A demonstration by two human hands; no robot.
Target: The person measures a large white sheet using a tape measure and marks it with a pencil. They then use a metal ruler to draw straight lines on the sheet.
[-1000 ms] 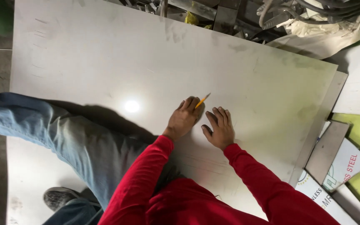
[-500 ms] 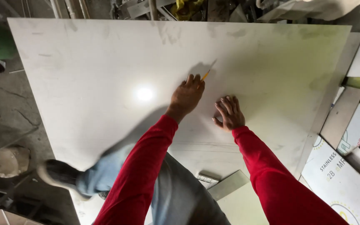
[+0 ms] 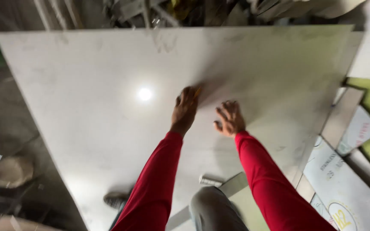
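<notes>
Pencil gripped in left hand on sheet | right hand spread flat beside it | offcuts stacked past sheet's right edge

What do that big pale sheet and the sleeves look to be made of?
Sheet: likely metal with a smooth, dull-gloss finish; a lamp glints off it as a bright spot and it lies flat and thin. Sleeves: soft red cloth, matte and creased along the arms.

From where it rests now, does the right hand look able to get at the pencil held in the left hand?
Probably yes. The right hand lies spread on the sheet beside the left hand, which grips the pencil; only bare sheet lies between them.
</notes>
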